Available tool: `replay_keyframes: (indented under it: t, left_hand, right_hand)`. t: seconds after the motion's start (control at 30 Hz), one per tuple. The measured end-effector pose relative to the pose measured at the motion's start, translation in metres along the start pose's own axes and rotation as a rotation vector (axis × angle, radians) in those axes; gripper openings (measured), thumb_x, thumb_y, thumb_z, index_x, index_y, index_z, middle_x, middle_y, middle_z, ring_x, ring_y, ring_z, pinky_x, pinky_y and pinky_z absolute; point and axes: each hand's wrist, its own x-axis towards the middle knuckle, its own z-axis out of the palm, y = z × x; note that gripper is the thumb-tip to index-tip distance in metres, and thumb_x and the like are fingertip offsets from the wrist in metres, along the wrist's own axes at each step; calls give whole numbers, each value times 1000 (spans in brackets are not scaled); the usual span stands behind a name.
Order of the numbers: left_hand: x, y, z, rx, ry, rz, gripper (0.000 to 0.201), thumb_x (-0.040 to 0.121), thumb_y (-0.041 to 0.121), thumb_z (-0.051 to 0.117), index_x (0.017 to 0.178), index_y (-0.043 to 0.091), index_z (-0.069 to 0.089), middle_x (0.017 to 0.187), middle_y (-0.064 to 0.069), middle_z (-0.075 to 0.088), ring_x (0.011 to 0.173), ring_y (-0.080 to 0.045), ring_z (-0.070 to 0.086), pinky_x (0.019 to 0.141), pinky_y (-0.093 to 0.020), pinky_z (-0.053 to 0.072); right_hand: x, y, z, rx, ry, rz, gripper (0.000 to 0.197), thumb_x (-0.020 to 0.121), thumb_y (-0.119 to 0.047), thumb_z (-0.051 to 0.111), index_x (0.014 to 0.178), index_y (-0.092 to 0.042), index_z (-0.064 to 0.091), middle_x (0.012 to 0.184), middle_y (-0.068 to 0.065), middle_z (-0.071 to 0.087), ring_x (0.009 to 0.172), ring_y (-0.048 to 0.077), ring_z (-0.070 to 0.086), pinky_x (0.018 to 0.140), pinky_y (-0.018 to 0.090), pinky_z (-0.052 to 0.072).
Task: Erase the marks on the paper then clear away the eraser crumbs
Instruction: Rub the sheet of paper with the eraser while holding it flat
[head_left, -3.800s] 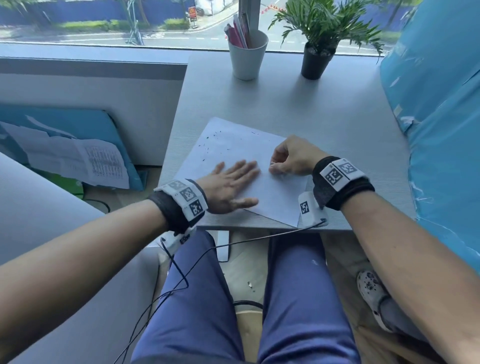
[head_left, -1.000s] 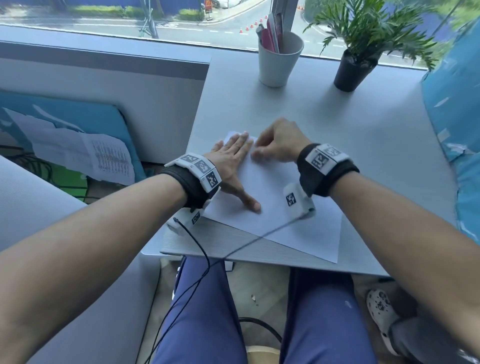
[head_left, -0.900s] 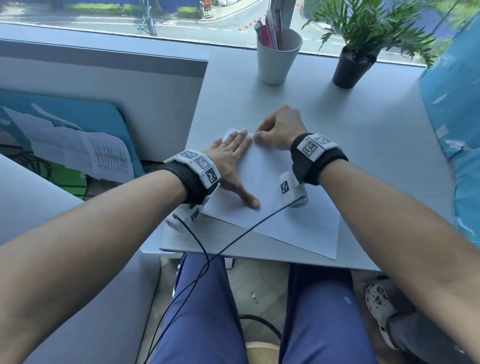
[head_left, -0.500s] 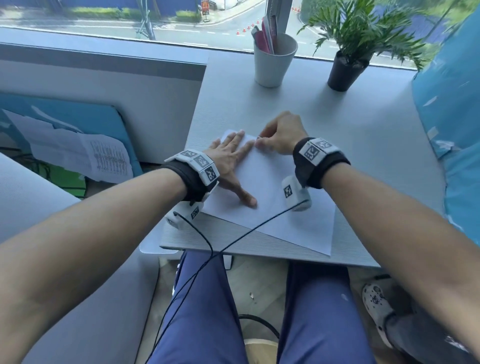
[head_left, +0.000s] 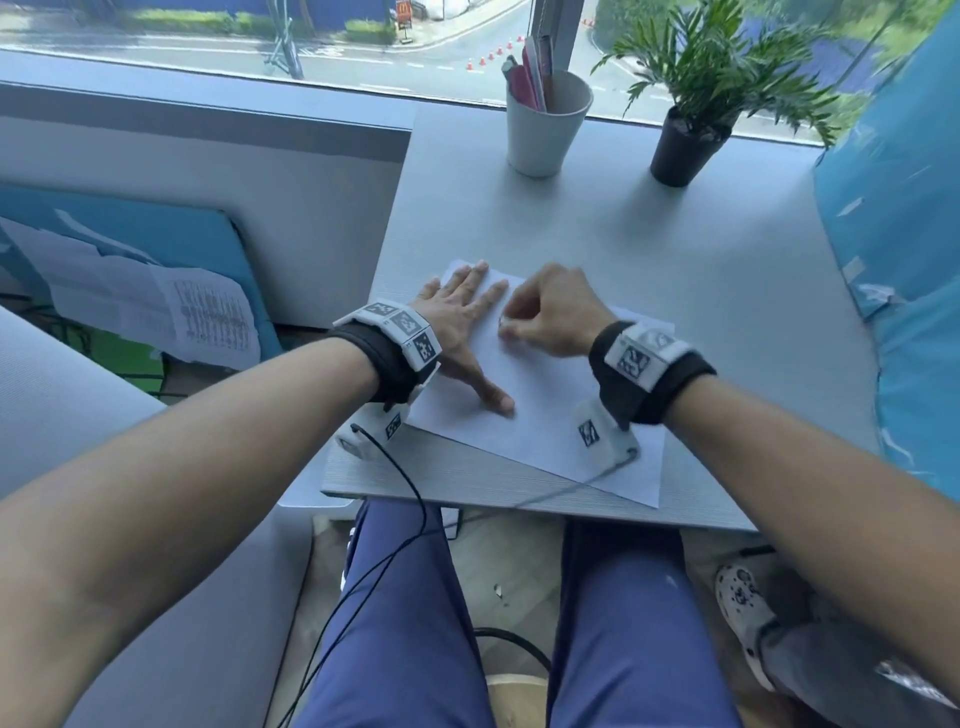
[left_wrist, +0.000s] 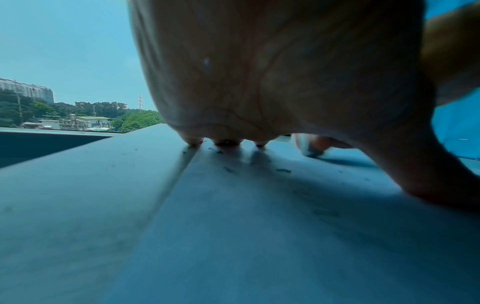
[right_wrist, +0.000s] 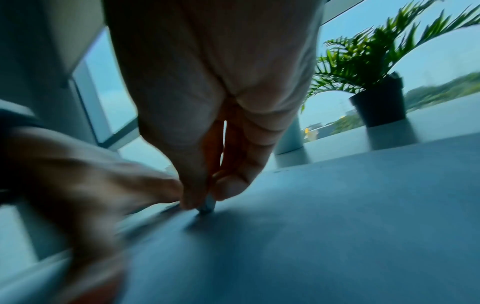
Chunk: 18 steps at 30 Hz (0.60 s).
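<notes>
Head view: left hand (head_left: 457, 317) lies flat with fingers spread on the paper (head_left: 545, 415), likely to pin it against the rubbing. Right hand (head_left: 550, 312) curls, pinching the eraser (head_left: 503, 322) tip-down on the sheet's far part, beside the left fingers. Left wrist view alone shows crumbs (left_wrist: 283, 170) scattered on the paper; right wrist view shows the pinch on the eraser (right_wrist: 207, 203) close up, blurred.

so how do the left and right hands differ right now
The left hand lies flat with fingers spread, pressing the paper down; the right hand is curled, pinching a small eraser against the sheet. The left hand holds nothing; the right hand's grip is on the eraser. Both rest on the paper's far-left corner.
</notes>
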Motion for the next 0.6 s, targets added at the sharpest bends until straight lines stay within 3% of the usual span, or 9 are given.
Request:
replay_keyframes:
  t: [0.1,0.27,0.33,0.43,0.5,0.53,0.6]
  left_hand:
    - [-1,0,1,0,4,-4,164,30,98,62,153,31,-22,158,2,-34,145,-17,-31,121,-44,-12]
    - [-1,0,-1,-9,1,-3,164,29,98,61,153,31,-22,159,1,-32,146,-17,-29,122,-44,-11]
    - [-1,0,-1,-11,1,-3,165,28,99,61,153,31,-22,159,1,-32,146,-18,-29,121,-44,-11]
    - [0,0,1,-4,2,-1,165,29,98,62,153,30,-23,158,1,-34,145,-18,-31,121,-43,-13]
    - [-1,0,1,-2,1,-3,166,28,99,61,153,30,-24,157,1,-36,144,-17,-32,121,-44,-14]
    - [-1,0,1,-6,2,-1,166,28,99,61,153,30,-24,157,1,-36,144,-17,-33,121,-44,-13]
    - [-1,1,1,-15,-1,5,165,29,98,62,153,31,-24,158,1,-35,144,-18,-32,121,-45,-13]
  right_hand:
    - [-27,-4,7,-12,-159,-66,9,72,-20,80,80,-16,80,75,-5,75,70,5,68,68,15,52]
    - [28,10,-13,-9,93,38,16,76,-25,77,86,-14,80,85,0,76,76,6,65,75,16,48]
    - [29,8,-9,-14,117,38,14,76,-24,75,82,-12,79,83,3,76,73,7,63,75,18,49]
    - [-8,-3,6,-19,-18,-49,9,72,-18,77,74,-10,77,71,2,74,66,12,67,71,28,55]
    - [-24,-9,9,-8,-167,-69,7,70,-18,80,75,-13,79,69,-4,73,65,8,68,67,24,55]
    - [-20,-11,6,-14,-191,-72,8,71,-18,80,77,-13,79,69,-5,73,65,7,67,66,22,54]
    - [1,-9,-1,-20,-105,-54,11,73,-20,79,82,-12,80,75,0,75,68,10,67,67,21,52]
